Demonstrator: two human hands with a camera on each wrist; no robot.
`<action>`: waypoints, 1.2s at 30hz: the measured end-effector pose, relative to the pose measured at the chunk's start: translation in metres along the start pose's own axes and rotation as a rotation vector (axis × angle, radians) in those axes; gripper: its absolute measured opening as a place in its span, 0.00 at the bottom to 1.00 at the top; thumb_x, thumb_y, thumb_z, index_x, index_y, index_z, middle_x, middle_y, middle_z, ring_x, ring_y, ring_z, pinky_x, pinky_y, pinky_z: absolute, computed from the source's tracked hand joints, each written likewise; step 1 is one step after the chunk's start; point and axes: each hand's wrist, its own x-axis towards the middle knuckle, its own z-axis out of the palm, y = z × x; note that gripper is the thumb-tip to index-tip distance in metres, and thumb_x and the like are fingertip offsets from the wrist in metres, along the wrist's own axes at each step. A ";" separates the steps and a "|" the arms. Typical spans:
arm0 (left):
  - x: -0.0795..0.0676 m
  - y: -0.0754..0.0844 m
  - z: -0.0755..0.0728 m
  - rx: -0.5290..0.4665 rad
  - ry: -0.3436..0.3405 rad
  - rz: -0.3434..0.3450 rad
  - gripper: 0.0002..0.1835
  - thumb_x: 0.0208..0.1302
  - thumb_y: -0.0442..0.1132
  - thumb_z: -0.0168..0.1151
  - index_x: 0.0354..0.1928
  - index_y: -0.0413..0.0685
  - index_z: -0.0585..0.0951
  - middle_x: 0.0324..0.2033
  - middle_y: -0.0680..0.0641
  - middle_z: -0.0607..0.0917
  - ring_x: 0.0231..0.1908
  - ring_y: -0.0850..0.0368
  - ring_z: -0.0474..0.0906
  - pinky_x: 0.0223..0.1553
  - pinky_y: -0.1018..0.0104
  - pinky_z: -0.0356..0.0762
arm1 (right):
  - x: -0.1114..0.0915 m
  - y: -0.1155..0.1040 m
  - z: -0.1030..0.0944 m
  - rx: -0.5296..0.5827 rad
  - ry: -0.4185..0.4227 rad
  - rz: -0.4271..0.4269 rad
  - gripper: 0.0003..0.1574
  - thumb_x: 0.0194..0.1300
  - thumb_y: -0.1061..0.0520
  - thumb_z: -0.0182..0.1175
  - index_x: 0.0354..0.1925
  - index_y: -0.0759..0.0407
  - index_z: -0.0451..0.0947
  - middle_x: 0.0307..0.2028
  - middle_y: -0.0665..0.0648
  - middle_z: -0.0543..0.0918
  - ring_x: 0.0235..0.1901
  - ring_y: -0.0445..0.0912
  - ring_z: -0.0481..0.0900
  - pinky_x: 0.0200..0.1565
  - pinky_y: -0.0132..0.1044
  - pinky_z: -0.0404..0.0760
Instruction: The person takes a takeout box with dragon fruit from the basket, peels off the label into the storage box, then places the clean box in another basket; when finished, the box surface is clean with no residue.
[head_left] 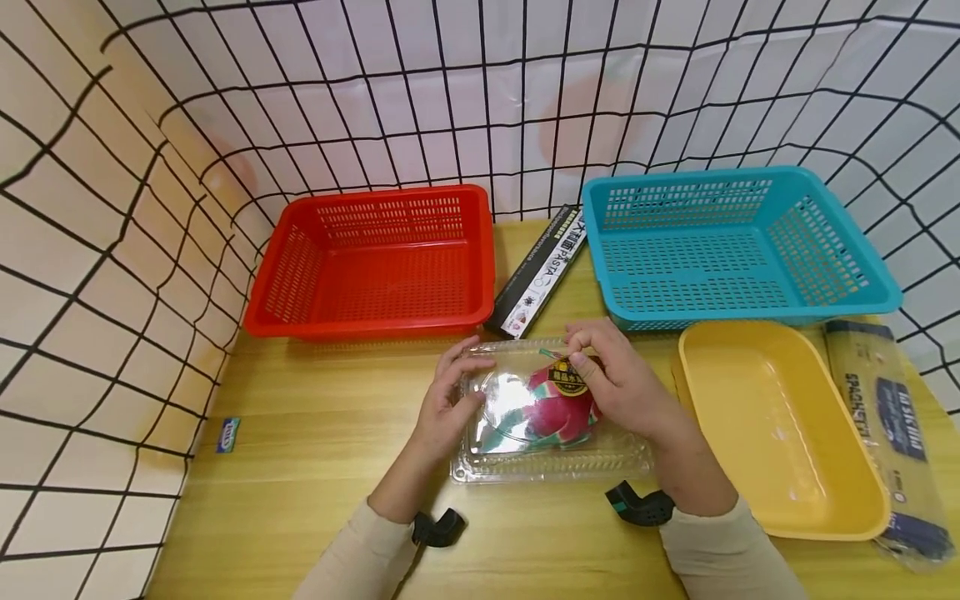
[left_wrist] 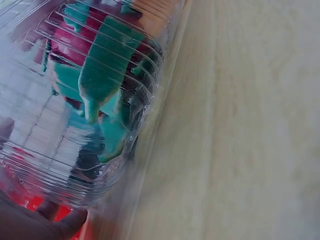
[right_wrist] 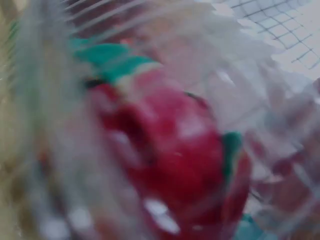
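Note:
A clear plastic clamshell box [head_left: 551,465] lies on the table in front of me in the head view. Inside it shows a dragon fruit [head_left: 558,414], pink-red with green scales; a black and gold sticker [head_left: 567,377] marks the lid. My left hand [head_left: 447,406] holds the box's left end, its thumb over the lid and fingers spread along the far left corner. At the far right corner, my right hand [head_left: 617,381] grips the box with curled fingers, thumb beside the sticker. The right wrist view shows the dragon fruit [right_wrist: 175,150] blurred through the plastic.
Behind the box stand a red basket [head_left: 397,329] and a blue basket [head_left: 750,315], a black pasta box [head_left: 538,275] between them. At right are a yellow tub [head_left: 780,450] and a spaghetti bag [head_left: 888,433]. A small blue packet [head_left: 227,435] lies left. Black wire mesh [head_left: 517,125] surrounds the table.

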 end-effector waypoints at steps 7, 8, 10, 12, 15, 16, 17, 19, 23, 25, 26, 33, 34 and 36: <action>0.000 -0.002 0.002 -0.002 -0.010 0.006 0.23 0.56 0.24 0.54 0.56 0.34 0.78 0.74 0.32 0.61 0.76 0.37 0.56 0.72 0.35 0.52 | -0.003 -0.006 0.000 -0.093 0.080 0.093 0.02 0.76 0.60 0.53 0.42 0.58 0.72 0.57 0.66 0.81 0.66 0.65 0.76 0.75 0.64 0.57; 0.000 -0.002 0.002 -0.001 -0.012 0.006 0.23 0.56 0.24 0.54 0.56 0.34 0.78 0.74 0.32 0.61 0.76 0.37 0.56 0.72 0.35 0.52 | -0.005 -0.008 -0.001 -0.109 0.091 0.111 0.02 0.76 0.60 0.54 0.43 0.58 0.72 0.58 0.66 0.81 0.65 0.64 0.76 0.73 0.64 0.61; 0.001 -0.002 0.002 0.001 -0.016 0.005 0.23 0.55 0.23 0.54 0.56 0.35 0.78 0.74 0.32 0.61 0.76 0.38 0.56 0.73 0.37 0.53 | -0.009 -0.012 -0.003 -0.141 0.115 0.131 0.03 0.76 0.59 0.54 0.45 0.58 0.73 0.58 0.65 0.81 0.65 0.63 0.76 0.68 0.65 0.69; 0.001 -0.001 0.002 0.001 -0.020 0.002 0.23 0.55 0.23 0.54 0.56 0.35 0.79 0.74 0.33 0.62 0.76 0.38 0.56 0.73 0.38 0.53 | -0.015 -0.017 -0.007 -0.161 0.137 0.142 0.06 0.76 0.59 0.55 0.48 0.59 0.74 0.57 0.65 0.81 0.63 0.62 0.76 0.65 0.65 0.71; 0.001 -0.001 0.002 0.005 -0.022 0.000 0.23 0.55 0.23 0.54 0.56 0.35 0.78 0.74 0.32 0.61 0.76 0.38 0.57 0.73 0.38 0.54 | -0.024 -0.022 -0.015 -0.204 0.164 0.152 0.10 0.76 0.58 0.55 0.53 0.59 0.74 0.52 0.61 0.82 0.57 0.57 0.76 0.61 0.62 0.72; 0.001 0.000 0.002 0.006 -0.021 0.000 0.23 0.55 0.23 0.54 0.56 0.34 0.78 0.74 0.32 0.61 0.76 0.38 0.57 0.73 0.38 0.54 | -0.028 -0.023 -0.018 -0.222 0.171 0.154 0.12 0.76 0.57 0.55 0.54 0.59 0.74 0.50 0.60 0.81 0.54 0.55 0.75 0.59 0.60 0.72; 0.001 0.000 0.002 0.007 -0.020 0.000 0.23 0.55 0.23 0.54 0.56 0.34 0.78 0.74 0.32 0.61 0.76 0.38 0.57 0.73 0.38 0.54 | -0.031 -0.024 -0.022 -0.240 0.177 0.163 0.13 0.76 0.57 0.55 0.56 0.58 0.73 0.48 0.58 0.80 0.52 0.53 0.75 0.57 0.57 0.72; 0.001 -0.001 0.002 0.006 -0.019 -0.001 0.23 0.55 0.23 0.54 0.56 0.34 0.78 0.74 0.31 0.61 0.76 0.38 0.57 0.73 0.37 0.53 | -0.040 -0.025 -0.030 -0.293 0.198 0.172 0.15 0.76 0.56 0.57 0.58 0.56 0.74 0.45 0.55 0.80 0.48 0.45 0.73 0.53 0.47 0.71; 0.001 -0.001 0.002 0.004 -0.021 -0.004 0.24 0.55 0.23 0.54 0.56 0.34 0.78 0.74 0.31 0.61 0.76 0.38 0.56 0.73 0.37 0.53 | -0.058 -0.022 -0.048 -0.385 0.254 0.189 0.14 0.74 0.56 0.60 0.56 0.53 0.79 0.41 0.52 0.82 0.43 0.33 0.70 0.47 0.34 0.68; 0.001 -0.001 0.001 0.005 -0.020 -0.001 0.23 0.55 0.23 0.54 0.56 0.34 0.78 0.74 0.31 0.61 0.76 0.38 0.56 0.73 0.36 0.53 | -0.067 -0.019 -0.058 -0.419 0.273 0.217 0.13 0.74 0.55 0.60 0.55 0.54 0.80 0.42 0.53 0.83 0.44 0.34 0.72 0.48 0.37 0.70; 0.000 0.000 0.000 0.006 -0.019 0.002 0.23 0.55 0.23 0.54 0.56 0.34 0.78 0.74 0.30 0.61 0.76 0.37 0.56 0.73 0.35 0.53 | -0.071 -0.017 -0.063 -0.427 0.276 0.241 0.13 0.75 0.54 0.59 0.54 0.54 0.80 0.43 0.54 0.84 0.45 0.37 0.74 0.48 0.40 0.71; -0.001 0.001 -0.002 0.004 -0.018 0.006 0.23 0.57 0.24 0.53 0.56 0.34 0.78 0.74 0.29 0.60 0.75 0.36 0.56 0.72 0.31 0.50 | -0.095 -0.001 -0.097 -0.441 0.259 0.402 0.18 0.78 0.48 0.55 0.56 0.58 0.77 0.50 0.62 0.82 0.60 0.66 0.74 0.51 0.59 0.72; -0.001 0.001 -0.002 0.005 -0.017 0.003 0.23 0.57 0.24 0.53 0.56 0.35 0.78 0.74 0.29 0.60 0.75 0.36 0.56 0.72 0.31 0.50 | -0.097 0.002 -0.101 -0.457 0.260 0.416 0.18 0.77 0.47 0.55 0.55 0.57 0.77 0.48 0.60 0.83 0.59 0.66 0.75 0.49 0.56 0.73; -0.002 0.000 -0.002 0.011 -0.015 -0.005 0.23 0.57 0.25 0.53 0.57 0.35 0.78 0.74 0.30 0.60 0.76 0.37 0.56 0.72 0.30 0.50 | -0.102 0.007 -0.108 -0.486 0.252 0.451 0.19 0.76 0.46 0.56 0.54 0.57 0.77 0.44 0.53 0.83 0.55 0.64 0.76 0.47 0.54 0.73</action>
